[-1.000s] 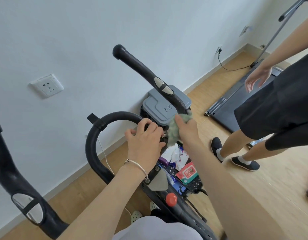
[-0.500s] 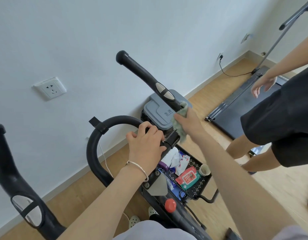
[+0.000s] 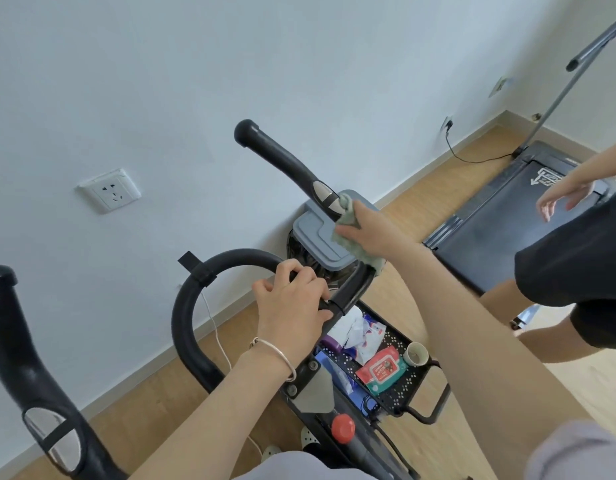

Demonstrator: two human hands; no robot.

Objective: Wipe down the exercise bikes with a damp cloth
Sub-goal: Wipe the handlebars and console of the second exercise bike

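A black exercise bike handlebar (image 3: 195, 299) curves in front of me, with a right grip arm (image 3: 282, 161) rising toward the wall and a left grip arm (image 3: 33, 375) at the lower left. My left hand (image 3: 292, 306) is clenched around the middle of the bar. My right hand (image 3: 368, 230) presses a pale green cloth (image 3: 348, 233) against the right arm, just below its silver sensor pad (image 3: 323, 192).
A black mesh tray (image 3: 400, 389) under the bar holds a wipes pack, a cup and wrappers. A grey-lidded bin (image 3: 320, 233) stands by the wall. A second person (image 3: 576, 265) stands at right beside a treadmill (image 3: 500, 220). A red knob (image 3: 342, 427) sits on the frame.
My right hand has slid the cloth up the right arm, from near the central clamp to just under the sensor pad. My left hand has kept its hold.
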